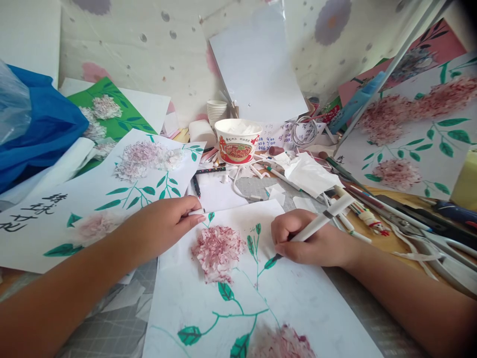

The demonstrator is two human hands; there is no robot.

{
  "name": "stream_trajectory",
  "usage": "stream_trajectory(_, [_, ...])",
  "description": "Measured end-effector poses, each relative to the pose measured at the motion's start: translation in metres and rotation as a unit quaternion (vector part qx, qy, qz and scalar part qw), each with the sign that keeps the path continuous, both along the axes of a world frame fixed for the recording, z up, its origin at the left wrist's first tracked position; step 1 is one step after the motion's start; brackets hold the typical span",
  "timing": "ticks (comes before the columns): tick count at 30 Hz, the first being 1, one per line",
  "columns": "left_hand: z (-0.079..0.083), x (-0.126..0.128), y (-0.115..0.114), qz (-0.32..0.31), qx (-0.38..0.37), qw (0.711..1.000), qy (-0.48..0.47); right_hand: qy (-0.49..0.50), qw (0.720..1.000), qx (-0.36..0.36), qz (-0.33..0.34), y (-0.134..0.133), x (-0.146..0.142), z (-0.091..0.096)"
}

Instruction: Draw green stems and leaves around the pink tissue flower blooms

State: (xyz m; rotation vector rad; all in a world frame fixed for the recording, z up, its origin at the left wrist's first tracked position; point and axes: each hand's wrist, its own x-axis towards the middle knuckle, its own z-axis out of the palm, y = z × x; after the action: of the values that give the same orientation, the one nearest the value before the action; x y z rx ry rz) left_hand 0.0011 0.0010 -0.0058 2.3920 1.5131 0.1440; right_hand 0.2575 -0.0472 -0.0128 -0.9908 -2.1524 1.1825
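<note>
My right hand (313,241) grips a white marker pen (316,221), its dark tip at a green leaf drawn on a white sheet (313,303). My left hand (167,223) pinches a small white pen cap (197,212) above the upper left edge of that sheet. On the sheet, between my hands, sits a raised pink-red paper flower (218,252). A second such flower (281,343) is cut off by the bottom of the view. Green stems and leaves (190,335) with dark veins run around them.
A flower picture with black lettering (28,211) lies left, near a blue bag (40,124). Behind stand a paper noodle bowl (238,141) and stacked cups (217,112). Scissors (436,238), pens and tissue (311,171) clutter the right; another flower picture (421,134) leans there.
</note>
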Motion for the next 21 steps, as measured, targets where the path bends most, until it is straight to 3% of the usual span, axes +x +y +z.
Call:
stream_trajectory(14, [0.003, 0.0013, -0.0005, -0.011, 0.004, 1.0, 0.008, -0.033, 0.998, 0.049, 0.031, 0.0001, -0.0003, 0.0046])
stream_trajectory(21, [0.0022, 0.0004, 0.0002, -0.011, 0.001, 1.0, 0.012, 0.024, 1.0, 0.001, 0.009, 0.0022, 0.0033, -0.0012])
